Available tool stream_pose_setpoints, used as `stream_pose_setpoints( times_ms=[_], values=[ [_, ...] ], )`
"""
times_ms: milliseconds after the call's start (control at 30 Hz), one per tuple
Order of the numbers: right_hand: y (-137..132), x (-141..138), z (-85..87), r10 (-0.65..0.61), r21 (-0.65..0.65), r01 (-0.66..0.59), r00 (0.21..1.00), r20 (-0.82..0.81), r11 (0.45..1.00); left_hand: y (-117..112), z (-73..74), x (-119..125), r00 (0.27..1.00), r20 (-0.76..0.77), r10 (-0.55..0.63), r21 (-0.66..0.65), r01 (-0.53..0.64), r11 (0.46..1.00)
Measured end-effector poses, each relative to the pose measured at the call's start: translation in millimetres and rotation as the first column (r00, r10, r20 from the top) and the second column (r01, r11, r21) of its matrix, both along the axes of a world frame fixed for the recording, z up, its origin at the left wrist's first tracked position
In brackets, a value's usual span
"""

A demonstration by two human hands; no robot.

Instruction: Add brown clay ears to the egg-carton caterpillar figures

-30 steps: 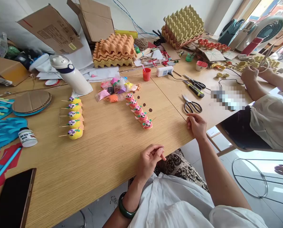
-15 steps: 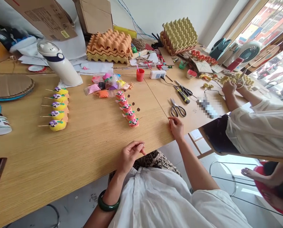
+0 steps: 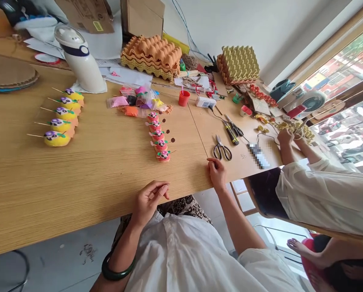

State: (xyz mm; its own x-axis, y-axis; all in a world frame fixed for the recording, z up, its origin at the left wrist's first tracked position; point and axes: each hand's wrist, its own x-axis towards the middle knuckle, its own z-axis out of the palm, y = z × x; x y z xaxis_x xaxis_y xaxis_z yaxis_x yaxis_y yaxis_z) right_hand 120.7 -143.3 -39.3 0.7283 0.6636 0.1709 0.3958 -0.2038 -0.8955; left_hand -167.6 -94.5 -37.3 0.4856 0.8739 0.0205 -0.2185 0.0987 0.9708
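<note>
My left hand (image 3: 149, 199) rests at the table's front edge, thumb pressed to its curled fingers; whatever may be in them is hidden. Further right, my right hand (image 3: 217, 173) is pinched closed over the table, and anything between the fingertips is too small to make out. Just beyond it lie black-handled scissors (image 3: 221, 149). Ahead of my hands stands a row of red clay figures (image 3: 158, 134) with flower faces, some with thin sticks bearing dark brown discs. To the left is a row of yellow clay figures (image 3: 61, 121) on egg-carton cups, with toothpicks sticking out.
Bags of coloured clay (image 3: 139, 99) lie behind the red row, near a red cup (image 3: 184, 98). A white dispenser-like device (image 3: 84, 65) stands at left. Egg trays (image 3: 151, 56) are stacked at the back. At right, a co-worker's hands (image 3: 286, 138) handle something over the table.
My view has turned, so most things sit differently in the picture. Both my hands keep about the same closed pose over the table; the figure rows stay where they were.
</note>
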Motion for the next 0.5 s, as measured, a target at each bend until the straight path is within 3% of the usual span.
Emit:
stream_pose_setpoints(
  times_ms=[200,400,500],
  values=[
    [-4.2,-5.6,-8.4,-0.064,0.082,0.079,0.983,-0.173,0.993,7.1,1.7,-6.2,0.988,-0.083,-0.127,-0.069,0.121,0.990],
    [-6.8,-7.2,-6.8,-0.018,0.087,0.033,0.986,-0.168,0.996,10.2,5.3,-0.5,0.988,-0.108,-0.110,-0.040,0.106,0.994],
    [-8.5,-5.0,-3.4,0.018,0.054,-0.011,0.991,-0.136,0.998,3.9,3.8,-0.1,0.988,-0.105,-0.118,0.037,0.122,0.992]
  ],
)
